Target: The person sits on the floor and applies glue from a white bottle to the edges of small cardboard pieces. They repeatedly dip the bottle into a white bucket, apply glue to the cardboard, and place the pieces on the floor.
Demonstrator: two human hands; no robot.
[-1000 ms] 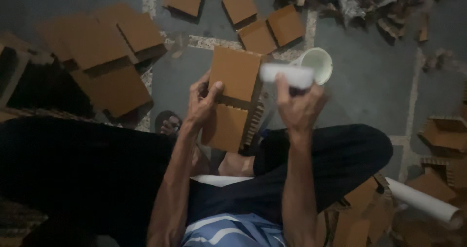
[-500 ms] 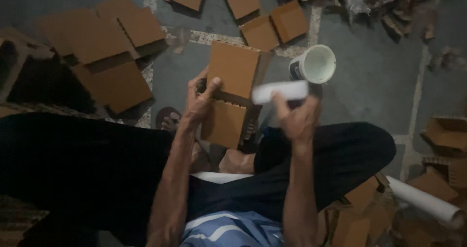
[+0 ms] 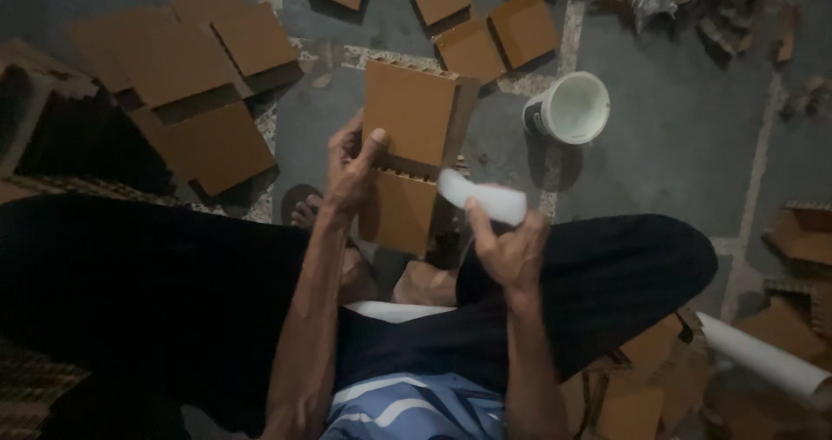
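Brown corrugated card (image 3: 407, 158) pinched at its left edge by the left hand (image 3: 348, 169): thumb (image 3: 373, 141) pressed on the front face, fingers curled round behind. Two joined panels, upper one upright and larger, lower one dropping toward the lap, ribbed edges showing at the fold and along the top. Held above the crossed legs, roughly mid-frame.

Just right of the lower panel, the right hand (image 3: 511, 245), fingers closed round a white tube (image 3: 483, 199), blurred; one end at or just beside the card's right edge, contact not clear. Grip tight, thumb on the near side.

Beyond the hands, on the grey floor (image 3: 676, 145), a white pot (image 3: 568, 109) with its open mouth turned up, standing apart from the card on the right. Further out, loose brown pieces (image 3: 195, 84) stacked and overlapping at upper left, three more (image 3: 472, 24) near the top edge. Scraps heaped at upper right. Black trousers (image 3: 156, 301) across the bottom, a striped blue shirt (image 3: 416, 410) at the lower edge, a white roll (image 3: 763, 358) lying slantwise at lower right among more card.
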